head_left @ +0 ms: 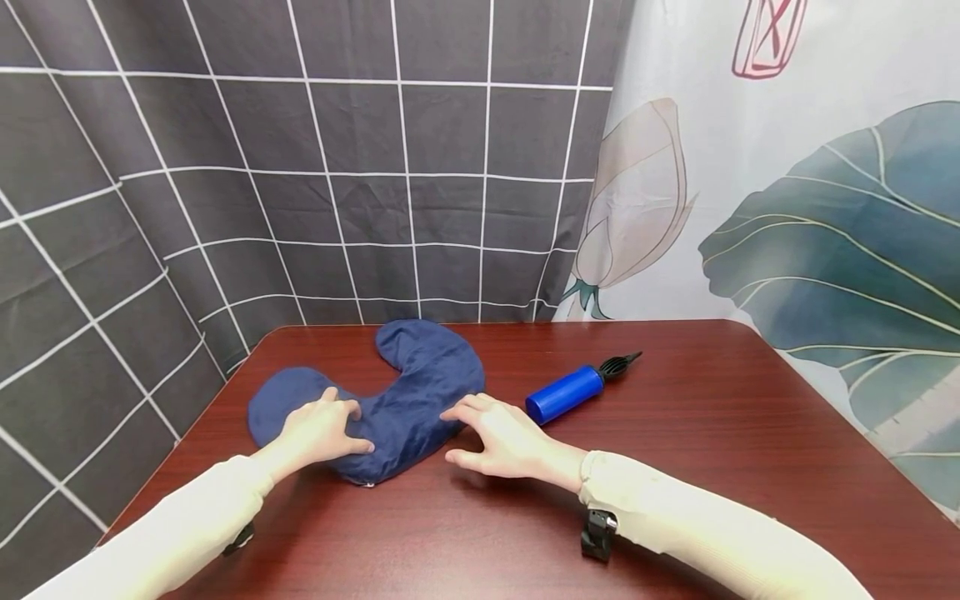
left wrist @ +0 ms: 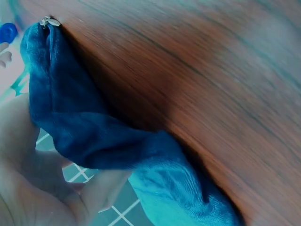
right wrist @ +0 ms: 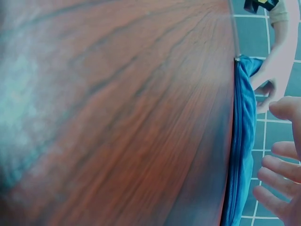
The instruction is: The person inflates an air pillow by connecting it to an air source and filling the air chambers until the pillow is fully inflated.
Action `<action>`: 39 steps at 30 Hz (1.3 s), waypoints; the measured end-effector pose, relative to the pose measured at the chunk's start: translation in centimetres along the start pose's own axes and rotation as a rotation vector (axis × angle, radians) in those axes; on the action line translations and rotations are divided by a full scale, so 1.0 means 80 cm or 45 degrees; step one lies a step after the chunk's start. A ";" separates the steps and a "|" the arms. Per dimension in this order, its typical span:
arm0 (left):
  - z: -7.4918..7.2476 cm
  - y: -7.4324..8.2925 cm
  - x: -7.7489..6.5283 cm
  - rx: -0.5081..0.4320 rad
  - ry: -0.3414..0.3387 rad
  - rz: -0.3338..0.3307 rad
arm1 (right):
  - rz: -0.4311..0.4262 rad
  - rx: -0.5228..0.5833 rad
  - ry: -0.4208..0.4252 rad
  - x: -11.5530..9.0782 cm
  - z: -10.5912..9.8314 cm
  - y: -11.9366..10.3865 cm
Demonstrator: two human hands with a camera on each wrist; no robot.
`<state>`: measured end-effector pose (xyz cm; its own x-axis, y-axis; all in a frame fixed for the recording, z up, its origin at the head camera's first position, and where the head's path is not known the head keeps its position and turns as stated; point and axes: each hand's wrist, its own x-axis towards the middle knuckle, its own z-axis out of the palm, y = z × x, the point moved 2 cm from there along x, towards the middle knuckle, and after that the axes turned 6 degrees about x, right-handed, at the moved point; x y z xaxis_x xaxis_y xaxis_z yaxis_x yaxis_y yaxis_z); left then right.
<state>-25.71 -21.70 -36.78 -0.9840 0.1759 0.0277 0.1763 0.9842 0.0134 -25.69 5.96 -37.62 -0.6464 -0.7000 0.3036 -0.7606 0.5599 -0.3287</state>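
Note:
A navy blue U-shaped neck pillow (head_left: 408,417) of soft plush lies on the table, its curved side toward me. My left hand (head_left: 318,427) rests on its left part with thumb and fingers spread apart. In the left wrist view, those fingers touch the pillow (left wrist: 75,94), and a zipper pull (left wrist: 49,21) shows at its edge. Beside the pillow's right edge is my right hand (head_left: 504,437), fingers spread and the nearest fingertips right at the fabric. The right wrist view shows this hand (right wrist: 282,174) with nothing in it, near the zipped seam of the pillow (right wrist: 242,141).
A blue hand pump (head_left: 566,393) with a black ribbed nozzle end (head_left: 618,365) lies beyond my right hand. The dark red wooden table (head_left: 675,417) meets a grey gridded curtain (head_left: 360,200) at the back left and a floral curtain (head_left: 787,208) at the right.

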 end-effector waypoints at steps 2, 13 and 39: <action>-0.001 0.005 0.001 -0.024 -0.011 0.005 | 0.006 -0.005 -0.003 0.000 0.000 0.000; 0.001 0.014 0.009 -0.125 0.009 0.225 | 0.012 -0.001 0.012 -0.004 -0.004 0.005; -0.001 -0.005 0.003 -0.347 -0.194 0.850 | 0.020 0.032 0.017 -0.017 -0.008 0.008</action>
<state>-26.00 -22.07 -36.72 -0.6539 0.7563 -0.0221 0.7197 0.6307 0.2903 -25.30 7.55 -37.66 -0.6594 -0.6850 0.3098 -0.7485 0.5595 -0.3560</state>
